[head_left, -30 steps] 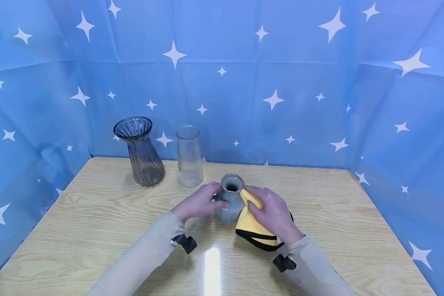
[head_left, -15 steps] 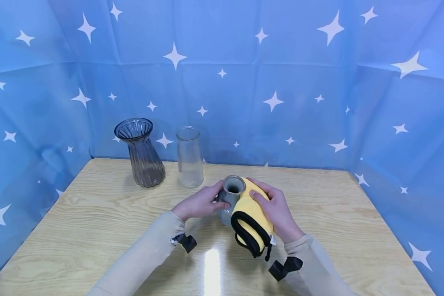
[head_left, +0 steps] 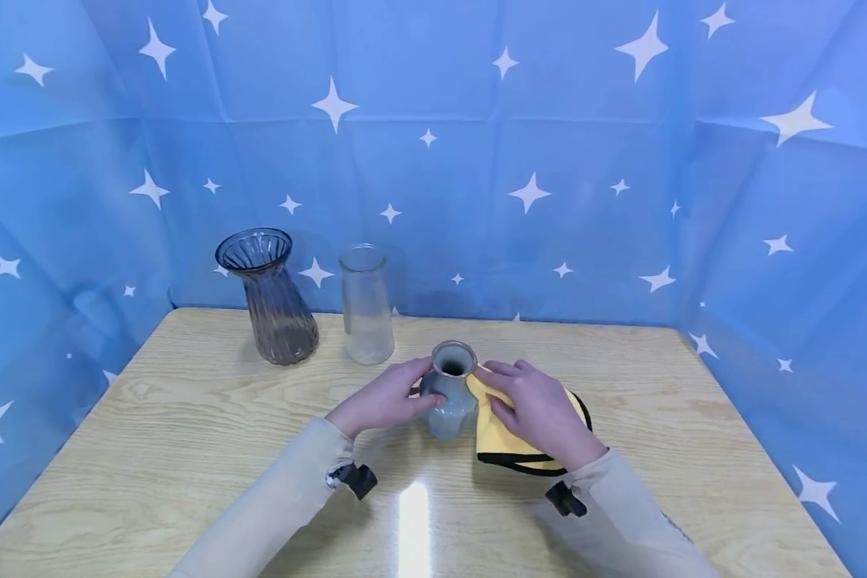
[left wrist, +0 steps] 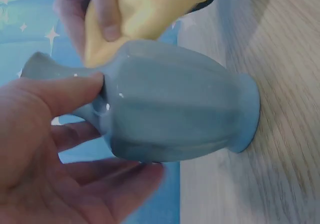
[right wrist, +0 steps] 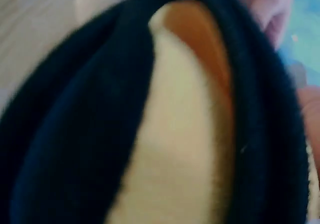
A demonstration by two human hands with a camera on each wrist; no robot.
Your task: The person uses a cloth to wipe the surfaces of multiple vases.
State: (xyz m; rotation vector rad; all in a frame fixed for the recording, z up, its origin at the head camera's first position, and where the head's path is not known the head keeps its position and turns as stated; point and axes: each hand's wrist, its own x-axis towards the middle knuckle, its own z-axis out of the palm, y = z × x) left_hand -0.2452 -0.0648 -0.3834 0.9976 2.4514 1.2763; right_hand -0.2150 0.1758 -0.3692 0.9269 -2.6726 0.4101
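Observation:
A glazed grey-blue ceramic vase [head_left: 449,413] with a narrow neck and flared rim stands upright at the table's middle. My left hand [head_left: 390,395] grips it around the neck and shoulder, thumb in front, as the left wrist view shows of the vase [left wrist: 170,102]. On the other side, my right hand [head_left: 538,405] pinches a folded yellow cloth [head_left: 502,433] with black edging against the vase's shoulder. In the right wrist view the cloth [right wrist: 170,124] fills most of the picture and hides the fingers.
Behind and to the left stand a ribbed smoky glass vase [head_left: 278,313] and a clear glass vase [head_left: 367,321]. They rest on a light wooden table [head_left: 188,449]. A blue star-patterned curtain [head_left: 433,185] surrounds the table's back and sides.
The cloth swung round in front of the vase half a second ago and is now back at its right side, with the right hand turned over it. The left hand keeps its grip.

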